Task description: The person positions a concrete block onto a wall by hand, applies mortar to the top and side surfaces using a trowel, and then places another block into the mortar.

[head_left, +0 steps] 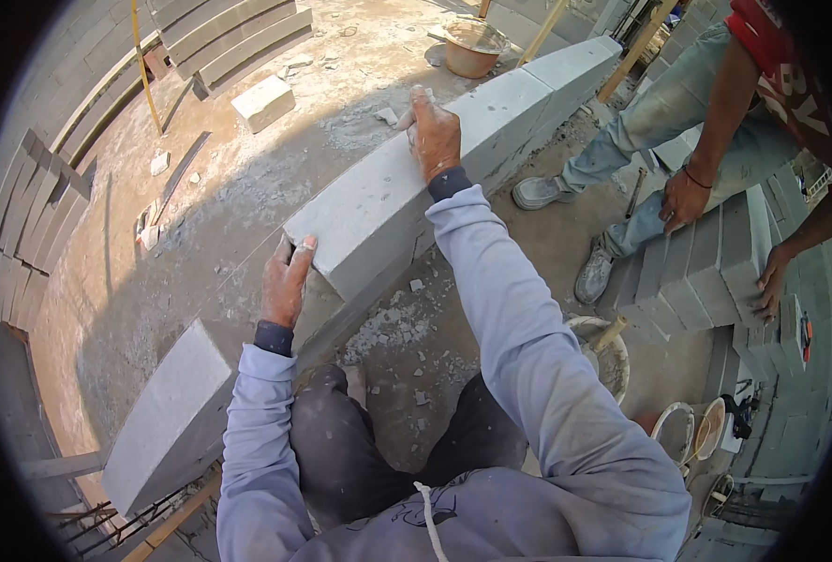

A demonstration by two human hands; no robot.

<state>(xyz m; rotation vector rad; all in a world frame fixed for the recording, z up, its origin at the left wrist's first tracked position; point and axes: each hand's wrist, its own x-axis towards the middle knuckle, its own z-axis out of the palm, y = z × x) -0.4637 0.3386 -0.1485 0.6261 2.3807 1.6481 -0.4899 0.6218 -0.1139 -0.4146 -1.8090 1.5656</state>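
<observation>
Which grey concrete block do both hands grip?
The long grey concrete block in mid-wall: left hand on its near end, right hand on its top edge. The nearer laid block and loose block go untouched.

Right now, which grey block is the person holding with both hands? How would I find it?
Find the low wall of grey blocks running up the middle. The held block is its nearest one, with the left hand at its near end and the right hand on top. Unlike its neighbours, hands grip it.
</observation>
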